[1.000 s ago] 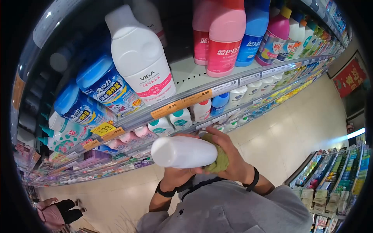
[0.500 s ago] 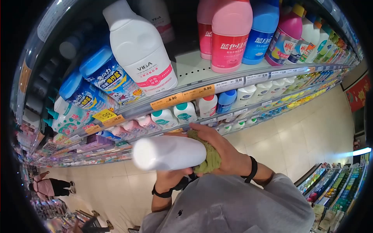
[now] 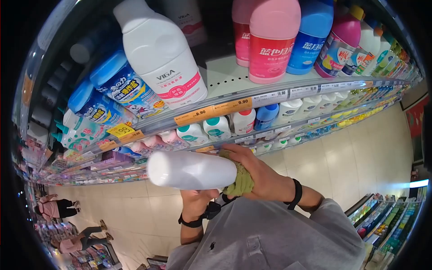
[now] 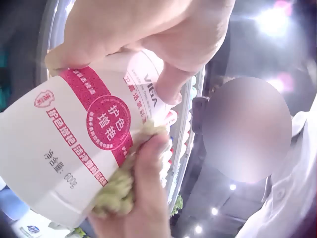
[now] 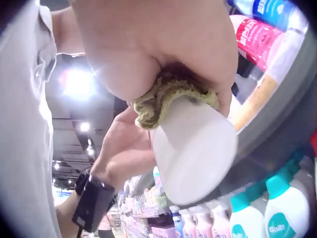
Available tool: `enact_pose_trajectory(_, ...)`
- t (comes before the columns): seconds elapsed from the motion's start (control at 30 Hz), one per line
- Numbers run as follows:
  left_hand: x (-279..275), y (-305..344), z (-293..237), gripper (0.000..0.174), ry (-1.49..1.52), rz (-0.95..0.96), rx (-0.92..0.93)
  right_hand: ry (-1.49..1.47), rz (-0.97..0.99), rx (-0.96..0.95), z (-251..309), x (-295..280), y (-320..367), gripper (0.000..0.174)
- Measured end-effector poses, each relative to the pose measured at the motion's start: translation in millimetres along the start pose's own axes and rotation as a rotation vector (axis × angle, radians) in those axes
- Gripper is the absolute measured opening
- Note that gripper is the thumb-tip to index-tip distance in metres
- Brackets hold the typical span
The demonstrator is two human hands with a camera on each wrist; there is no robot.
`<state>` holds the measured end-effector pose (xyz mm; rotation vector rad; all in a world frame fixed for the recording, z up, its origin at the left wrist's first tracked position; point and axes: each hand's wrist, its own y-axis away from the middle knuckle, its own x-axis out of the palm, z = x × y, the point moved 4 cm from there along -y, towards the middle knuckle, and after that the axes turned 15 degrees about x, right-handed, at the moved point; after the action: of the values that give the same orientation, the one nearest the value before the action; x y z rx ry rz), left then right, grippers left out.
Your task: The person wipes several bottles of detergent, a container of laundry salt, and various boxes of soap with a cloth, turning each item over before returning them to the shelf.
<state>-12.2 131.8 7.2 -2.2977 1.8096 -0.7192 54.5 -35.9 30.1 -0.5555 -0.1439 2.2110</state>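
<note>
A white bottle (image 3: 193,170) lies nearly sideways between both hands in the head view, its base toward the left. The left hand (image 3: 196,202) grips it from below; in the left wrist view that hand's fingers (image 4: 89,34) curl over the bottle (image 4: 54,163) beside its pink printed label. The right hand (image 3: 263,175) holds a green cloth (image 3: 240,180) round the bottle's right end. In the right wrist view the cloth (image 5: 153,106) is bunched between the right hand (image 5: 158,49) and the bottle (image 5: 195,153).
A shelf edge with price tags (image 3: 193,116) runs just beyond the hands. On it stand a large white bottle (image 3: 159,58), blue-lidded tubs (image 3: 123,85) and pink bottles (image 3: 272,45). Lower shelves hold more bottles. Two people (image 3: 56,208) are on the floor at lower left.
The hands and bottle have shifted left in the head view, and the bottle lies a little flatter. Its grip looks the same. A second person has come into fuller view at lower left.
</note>
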Motion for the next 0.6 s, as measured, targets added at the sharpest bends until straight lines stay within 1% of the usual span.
enact_pose_trajectory(0.1,6,-5,3,0.089,-0.032,-0.007,0.088,0.037,-0.022,-0.114,10,-5,-5,0.076)
enact_pose_trajectory(0.2,-2,-16,-4,0.092,-0.029,-0.024,0.171,0.078,0.045,0.016,-11,-3,2,0.079)
enact_pose_trajectory(0.3,-7,-26,-12,0.092,0.014,-0.086,0.150,0.040,0.044,0.026,-30,2,6,0.079)
enact_pose_trajectory(0.4,-11,-25,-8,0.089,0.161,-0.142,0.141,-0.191,0.089,-0.051,-44,4,4,0.083)
enact_pose_trajectory(0.5,-9,-26,-4,0.089,0.261,-0.198,0.173,-0.648,0.190,0.024,-52,12,6,0.092)
enact_pose_trajectory(0.6,-4,-28,-2,0.092,0.460,-0.174,0.156,-0.721,0.069,-0.022,-50,16,5,0.103)
